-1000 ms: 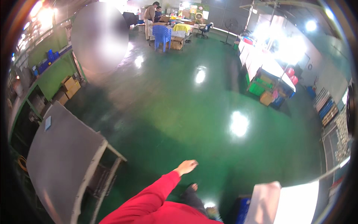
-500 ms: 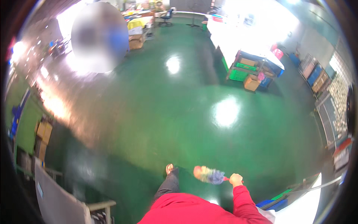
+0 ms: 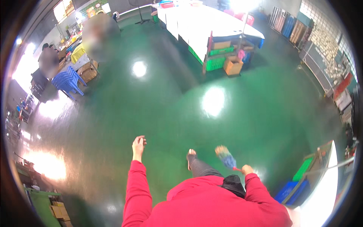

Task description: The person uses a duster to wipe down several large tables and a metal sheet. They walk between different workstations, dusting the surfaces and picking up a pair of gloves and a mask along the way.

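My right hand (image 3: 247, 170) is closed round the red handle of a fluffy duster (image 3: 228, 159). The duster's head is blue near the handle and yellowish at the tip, and it points forward and left, above the floor. My left hand (image 3: 138, 146) is out in front on the left side, with nothing in it. Its fingers are loosely bent and a little apart. Both arms are in red sleeves, and one foot shows between the hands on the green floor (image 3: 166, 113).
A long white-topped table (image 3: 211, 19) stands ahead, with green crates (image 3: 215, 63) and a cardboard box (image 3: 233, 66) at its near end. Stacked blue stools (image 3: 69, 81) are at the left. A white-topped table (image 3: 324, 189) is close on my right. Blurred people appear far left.
My left hand has come into view on the left. The view has swung right, and the long table appears farther left. My right hand still holds the duster, now tilted more forward.
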